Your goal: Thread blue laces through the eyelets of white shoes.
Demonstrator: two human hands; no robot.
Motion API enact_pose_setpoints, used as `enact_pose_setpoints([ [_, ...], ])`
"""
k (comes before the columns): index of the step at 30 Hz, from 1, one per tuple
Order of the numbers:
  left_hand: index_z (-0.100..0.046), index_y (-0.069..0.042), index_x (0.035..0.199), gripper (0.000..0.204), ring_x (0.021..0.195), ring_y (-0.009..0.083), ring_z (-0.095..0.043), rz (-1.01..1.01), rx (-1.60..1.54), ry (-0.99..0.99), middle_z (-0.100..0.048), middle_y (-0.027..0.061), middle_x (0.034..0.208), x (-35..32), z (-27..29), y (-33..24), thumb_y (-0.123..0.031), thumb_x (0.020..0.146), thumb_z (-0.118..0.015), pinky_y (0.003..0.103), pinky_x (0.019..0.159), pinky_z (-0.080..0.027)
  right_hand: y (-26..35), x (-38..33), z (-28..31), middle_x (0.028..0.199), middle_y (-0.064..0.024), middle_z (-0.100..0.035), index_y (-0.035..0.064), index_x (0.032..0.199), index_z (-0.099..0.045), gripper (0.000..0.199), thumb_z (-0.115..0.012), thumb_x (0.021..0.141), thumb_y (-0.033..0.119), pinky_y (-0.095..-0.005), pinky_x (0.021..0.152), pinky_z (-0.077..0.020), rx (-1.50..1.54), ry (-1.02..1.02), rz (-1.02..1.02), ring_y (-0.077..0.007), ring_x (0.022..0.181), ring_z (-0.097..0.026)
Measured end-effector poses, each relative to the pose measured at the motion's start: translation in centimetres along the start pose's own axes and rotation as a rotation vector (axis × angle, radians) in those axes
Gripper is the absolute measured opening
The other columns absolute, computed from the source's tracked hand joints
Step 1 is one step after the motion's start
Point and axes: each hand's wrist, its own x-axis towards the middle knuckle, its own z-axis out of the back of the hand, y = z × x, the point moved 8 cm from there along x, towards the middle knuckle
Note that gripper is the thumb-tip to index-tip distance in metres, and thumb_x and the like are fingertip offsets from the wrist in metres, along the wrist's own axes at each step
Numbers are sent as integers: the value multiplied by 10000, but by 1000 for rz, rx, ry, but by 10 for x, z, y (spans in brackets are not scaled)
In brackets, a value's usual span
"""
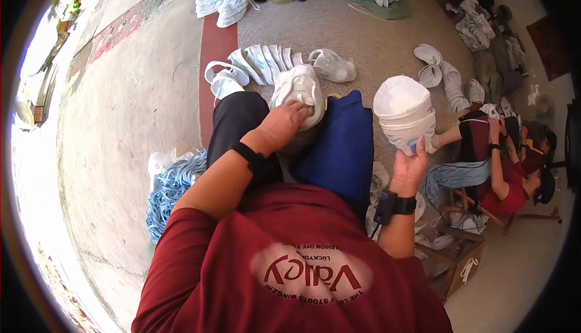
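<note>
My left hand (287, 123) is closed on a white sneaker (299, 86) in front of my knees, its fingers pressed into the laced part. In my right hand (413, 164), held up to the right, is a stack of nested white shoe uppers (407, 115). The open hollow of the top one faces me, and my fingers are mostly hidden behind the stack. Blue cloth (342, 145) covers my right leg. Just past my knees, a row of white and pale blue shoe uppers (266, 63) lies on the floor beside another white shoe (333, 65).
Blue laces (172, 191) lie in a heap at my left. To the right a co-worker in a red shirt (505, 181) sits near a wooden stool (457, 254) and more blue cords (457, 175). Further piles of shoe uppers (224, 3) stand at the far side.
</note>
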Motion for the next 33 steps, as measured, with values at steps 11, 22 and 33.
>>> enact_pose_setpoints([
  [11,-557,-34,1005,412,897,334,-589,434,-168,-72,-600,164,959,-5,4,36,-59,611,-672,368,794,-476,-1,-29,-70,1084,-132,-584,-49,1149,-514,408,-652,782,65,-342,907,-421,-367,158,82,-224,980,-563],
  [22,-558,9,973,399,801,114,-561,544,-586,-610,-601,45,873,-68,156,45,35,613,-728,246,728,-459,-217,-88,-148,765,-222,-599,-12,935,-528,231,-581,720,53,-440,701,-470,-1575,1084,656,-381,789,-595],
  [33,-543,-22,865,355,812,340,-579,235,-191,-154,-579,153,858,-6,118,-44,6,555,-714,352,693,-468,-153,-29,-103,770,-168,-624,-40,826,-585,189,-538,841,142,-356,633,-473,-927,589,62,-334,708,-603],
])
